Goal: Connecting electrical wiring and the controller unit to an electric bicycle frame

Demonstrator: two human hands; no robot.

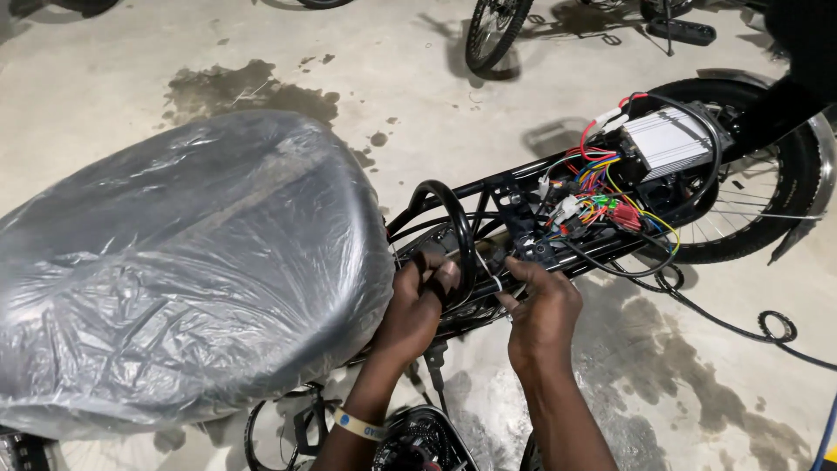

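- Left hand (417, 301) curls its fingers around a thick black cable loop (449, 222) beside the plastic-wrapped seat (187, 262) of an electric bike.
- Right hand (542, 314) pinches a thin white tie (490, 277) against the black frame (523, 174), just beside the loop.
- Work looks part done: the silver controller box (667, 141) sits mounted, but its coloured wires (597, 187) hang loose and unbundled by the rear wheel (767, 192).
- Fingertips hide whether the tie is fastened; the frame's lower part is cut off.
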